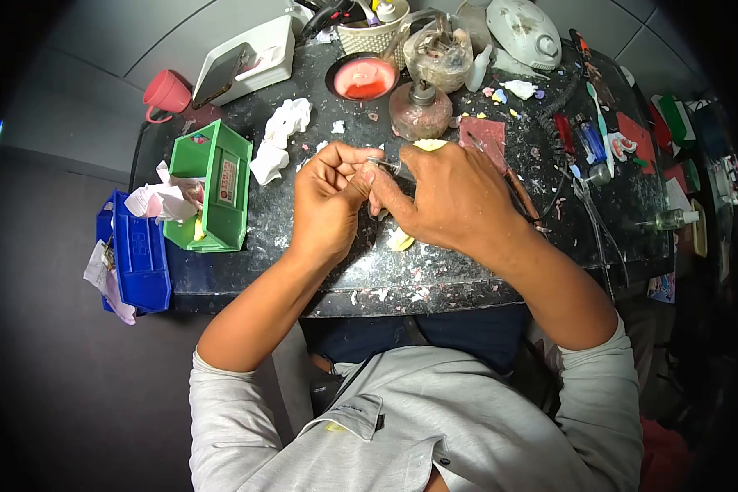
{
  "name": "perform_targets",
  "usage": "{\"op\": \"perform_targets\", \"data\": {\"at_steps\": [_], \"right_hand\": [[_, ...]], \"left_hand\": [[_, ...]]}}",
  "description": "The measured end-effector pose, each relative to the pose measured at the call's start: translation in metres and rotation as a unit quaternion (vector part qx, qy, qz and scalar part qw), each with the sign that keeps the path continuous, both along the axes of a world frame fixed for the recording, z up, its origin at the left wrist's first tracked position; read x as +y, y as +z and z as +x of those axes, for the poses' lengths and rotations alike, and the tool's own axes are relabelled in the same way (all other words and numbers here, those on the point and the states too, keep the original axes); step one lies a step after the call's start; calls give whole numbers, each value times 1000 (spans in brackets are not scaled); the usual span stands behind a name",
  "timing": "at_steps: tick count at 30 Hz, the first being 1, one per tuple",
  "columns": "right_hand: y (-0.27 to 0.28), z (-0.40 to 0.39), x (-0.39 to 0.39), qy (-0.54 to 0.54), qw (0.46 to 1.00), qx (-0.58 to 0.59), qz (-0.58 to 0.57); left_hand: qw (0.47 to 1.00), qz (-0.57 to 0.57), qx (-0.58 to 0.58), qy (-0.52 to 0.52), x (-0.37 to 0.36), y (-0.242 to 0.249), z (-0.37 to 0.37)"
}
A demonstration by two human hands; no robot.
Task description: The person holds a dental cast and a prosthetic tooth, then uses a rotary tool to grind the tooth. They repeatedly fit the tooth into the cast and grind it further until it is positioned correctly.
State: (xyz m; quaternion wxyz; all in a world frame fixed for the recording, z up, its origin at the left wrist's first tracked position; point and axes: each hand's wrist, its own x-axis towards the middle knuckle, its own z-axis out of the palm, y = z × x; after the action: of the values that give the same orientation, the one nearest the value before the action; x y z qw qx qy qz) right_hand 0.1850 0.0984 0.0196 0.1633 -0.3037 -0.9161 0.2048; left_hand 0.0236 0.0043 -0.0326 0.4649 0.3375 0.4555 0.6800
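My left hand [330, 197] and my right hand [455, 193] meet above the front middle of the dark, debris-covered table [246, 283]. Between the fingertips of both hands is a small metal tool [394, 166], its far end hidden by my right hand. The fingers of my left hand are curled, thumb and forefinger pinched at the tool's tip. A pale yellow piece [401, 240] lies on the table just below the hands. Another pale yellow piece [430, 144] shows behind my right hand. A glass burner [421, 111] stands beyond them.
Green bin [236, 190] and blue bin [143, 258] sit at the left. Behind are a pink mug [166, 93], white tray [266, 61], bowl of red material [364, 78] and basket [369, 39]. Red sheet [484, 135], cables and a toothbrush [599, 119] lie to the right.
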Motion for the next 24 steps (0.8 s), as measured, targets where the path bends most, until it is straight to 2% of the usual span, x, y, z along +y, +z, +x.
{"op": "perform_targets", "data": {"at_steps": [12, 20, 24], "right_hand": [[-1, -2, -1, -5, 1000, 7, 4], [0, -1, -1, -5, 1000, 16, -13], [-2, -3, -1, -8, 1000, 9, -1]], "left_hand": [[1000, -14, 7, 7, 1, 3, 2], [997, 9, -69, -22, 0, -4, -3], [998, -6, -65, -11, 0, -3, -2]]}}
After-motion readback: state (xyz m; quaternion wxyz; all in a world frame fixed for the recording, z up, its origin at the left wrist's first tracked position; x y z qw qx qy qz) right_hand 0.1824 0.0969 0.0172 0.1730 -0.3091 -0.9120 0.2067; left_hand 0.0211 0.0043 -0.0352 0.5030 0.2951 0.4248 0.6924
